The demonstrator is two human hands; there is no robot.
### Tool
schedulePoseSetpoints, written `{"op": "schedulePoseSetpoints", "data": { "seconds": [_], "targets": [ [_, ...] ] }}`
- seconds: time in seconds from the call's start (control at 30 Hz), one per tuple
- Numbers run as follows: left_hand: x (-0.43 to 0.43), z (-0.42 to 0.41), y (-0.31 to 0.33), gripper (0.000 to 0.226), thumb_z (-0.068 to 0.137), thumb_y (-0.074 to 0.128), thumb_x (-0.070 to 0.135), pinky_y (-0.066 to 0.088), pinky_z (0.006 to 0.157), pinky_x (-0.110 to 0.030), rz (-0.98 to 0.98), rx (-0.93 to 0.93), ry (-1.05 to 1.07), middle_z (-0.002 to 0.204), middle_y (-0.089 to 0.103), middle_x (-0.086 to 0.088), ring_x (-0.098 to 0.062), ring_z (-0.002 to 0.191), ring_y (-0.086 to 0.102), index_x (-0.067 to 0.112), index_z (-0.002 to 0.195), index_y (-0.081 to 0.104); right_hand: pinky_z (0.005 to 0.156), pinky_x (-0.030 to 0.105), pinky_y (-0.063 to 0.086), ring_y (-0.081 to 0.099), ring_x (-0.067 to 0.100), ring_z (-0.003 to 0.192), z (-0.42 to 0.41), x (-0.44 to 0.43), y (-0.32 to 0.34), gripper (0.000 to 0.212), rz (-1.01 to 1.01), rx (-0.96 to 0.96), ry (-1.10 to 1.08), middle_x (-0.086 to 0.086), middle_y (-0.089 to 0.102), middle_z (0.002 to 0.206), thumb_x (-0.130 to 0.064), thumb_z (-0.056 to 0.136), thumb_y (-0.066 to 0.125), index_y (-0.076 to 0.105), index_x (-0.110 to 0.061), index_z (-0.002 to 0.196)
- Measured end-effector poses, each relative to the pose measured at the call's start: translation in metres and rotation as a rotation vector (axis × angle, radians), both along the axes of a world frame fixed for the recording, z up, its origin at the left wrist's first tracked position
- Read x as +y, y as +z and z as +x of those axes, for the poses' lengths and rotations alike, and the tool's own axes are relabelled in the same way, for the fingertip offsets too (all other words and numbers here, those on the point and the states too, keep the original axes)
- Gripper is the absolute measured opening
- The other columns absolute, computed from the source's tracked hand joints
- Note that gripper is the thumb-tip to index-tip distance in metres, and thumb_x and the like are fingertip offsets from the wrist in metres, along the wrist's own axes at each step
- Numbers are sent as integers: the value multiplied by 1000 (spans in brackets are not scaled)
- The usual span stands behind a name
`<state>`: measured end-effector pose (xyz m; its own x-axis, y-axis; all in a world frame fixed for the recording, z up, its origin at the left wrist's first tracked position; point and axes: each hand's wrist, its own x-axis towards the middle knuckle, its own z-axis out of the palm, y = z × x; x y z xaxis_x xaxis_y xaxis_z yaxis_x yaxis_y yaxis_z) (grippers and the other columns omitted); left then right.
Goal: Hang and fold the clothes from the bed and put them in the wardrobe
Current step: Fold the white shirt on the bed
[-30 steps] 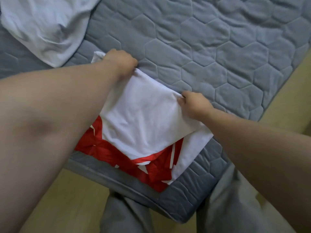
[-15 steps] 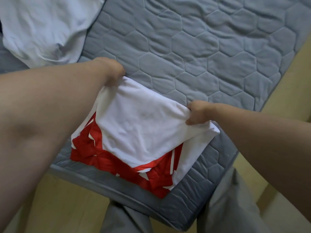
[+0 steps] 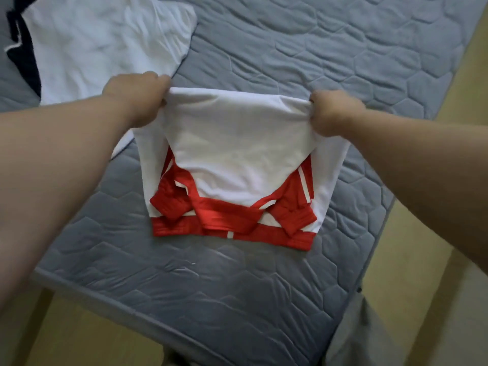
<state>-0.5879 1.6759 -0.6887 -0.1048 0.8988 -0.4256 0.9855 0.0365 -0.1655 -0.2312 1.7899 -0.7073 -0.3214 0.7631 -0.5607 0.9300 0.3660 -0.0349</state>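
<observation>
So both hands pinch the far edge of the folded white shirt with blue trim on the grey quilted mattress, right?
No, the trim is red, not blue; the head view shows it. The left hand and right hand do pinch the far edge of the folded white shirt with red trim on the grey quilted mattress.

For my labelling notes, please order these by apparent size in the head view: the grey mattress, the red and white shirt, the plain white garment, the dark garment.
1. grey mattress
2. red and white shirt and plain white garment: look alike, not ranked; the second is cut off
3. dark garment, only a strip visible
</observation>
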Motion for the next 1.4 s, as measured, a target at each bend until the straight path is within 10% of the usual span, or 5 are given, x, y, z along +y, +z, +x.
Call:
{"op": "schedulePoseSetpoints", "data": {
  "seconds": [0.23,0.5,0.77,1.0,1.4],
  "targets": [
    [-118,22,30,18,90,57,17,37,55,-47,396,-126,-105,93,51,-24,-45,78,52,1,98,57,65,38,43,52,27,85,32,-85,55,22,70,220,107,7,57,103,-20,86,61,56,-17,106],
    [-287,59,-36,16,81,43,8,39,54,-43,185,-87,-218,82,49,-17,-36,71,51,7,91,56,57,38,38,53,32,87,81,-241,3,22,-73,99,281,9,50,99,-16,87,59,46,-17,105],
    [-289,69,-73,43,75,66,4,48,76,-49,-204,-94,396,116,49,-18,-41,105,53,10,115,52,81,41,45,50,30,103,77,-257,-52,35,-321,-57,190,6,45,115,-27,83,56,40,-24,115],
    [-211,58,-54,35,79,60,3,40,82,-51,217,-121,386,114,54,-25,-44,101,54,3,113,55,89,46,42,48,39,112,61,-191,-46,41,30,152,-75,15,50,122,-16,82,59,51,-14,122],
    [-117,23,-55,37,74,66,15,51,77,-35,-551,-68,-104,110,66,-6,-31,101,64,31,107,61,80,30,43,57,22,92,23,-108,-55,51,-595,-360,353,6,65,118,-26,76,82,63,-18,123]
  ]
}}
